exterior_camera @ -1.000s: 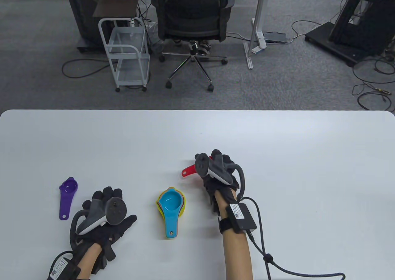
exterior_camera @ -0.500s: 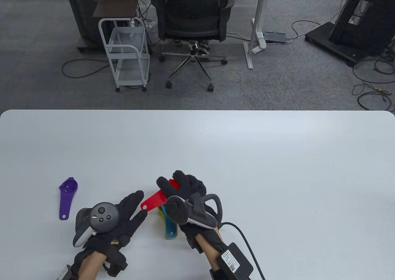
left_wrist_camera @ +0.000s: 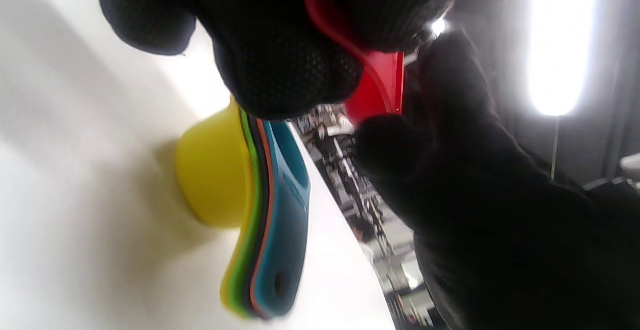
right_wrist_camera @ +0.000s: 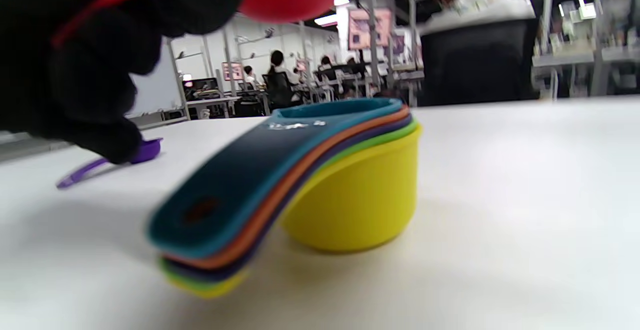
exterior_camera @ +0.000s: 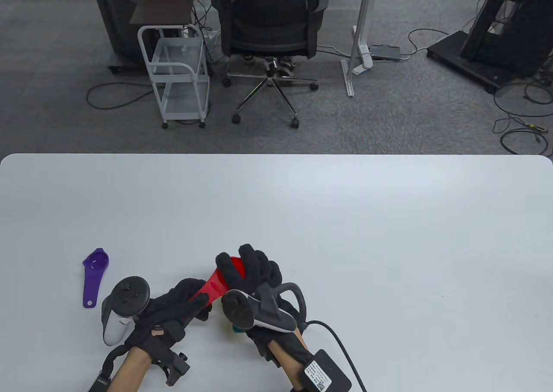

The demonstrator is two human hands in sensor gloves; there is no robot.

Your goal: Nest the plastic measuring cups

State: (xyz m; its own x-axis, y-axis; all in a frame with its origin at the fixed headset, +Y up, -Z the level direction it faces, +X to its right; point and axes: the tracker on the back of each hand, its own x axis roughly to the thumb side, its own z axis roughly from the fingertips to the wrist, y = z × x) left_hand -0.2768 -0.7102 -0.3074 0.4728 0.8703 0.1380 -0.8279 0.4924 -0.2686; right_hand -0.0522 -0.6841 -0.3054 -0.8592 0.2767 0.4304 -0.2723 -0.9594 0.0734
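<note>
Looking down from the table view, the nested stack [exterior_camera: 235,329] was almost wholly hidden beneath the right hand [exterior_camera: 255,279], with only a sliver of teal showing. Both wrist views showed it plainly: five cups counted by their handle edges, teal on top, then orange, purple, green and yellow at the bottom, sitting on the white bench [exterior_camera: 389,236]. In the right wrist view the red cup's bowl hung above the stack, apart from it.

One red cup [exterior_camera: 220,279] was held between the two hands. The right hand's fingers [exterior_camera: 252,262] were curled around its bowl, gripping it. The left hand [exterior_camera: 173,310] had its fingers [exterior_camera: 194,295] closed on the end of the red handle, and the left wrist view showed that handle pinched between gloved fingertips.

One purple cup [exterior_camera: 94,275] lay by itself on the bench, well to the left of the hands, bowl away from the person; the right wrist view caught it small, behind the stack.

Beyond the bench stood one black office chair [exterior_camera: 270,25] and one white wire trolley [exterior_camera: 177,72] on grey carpet.
</note>
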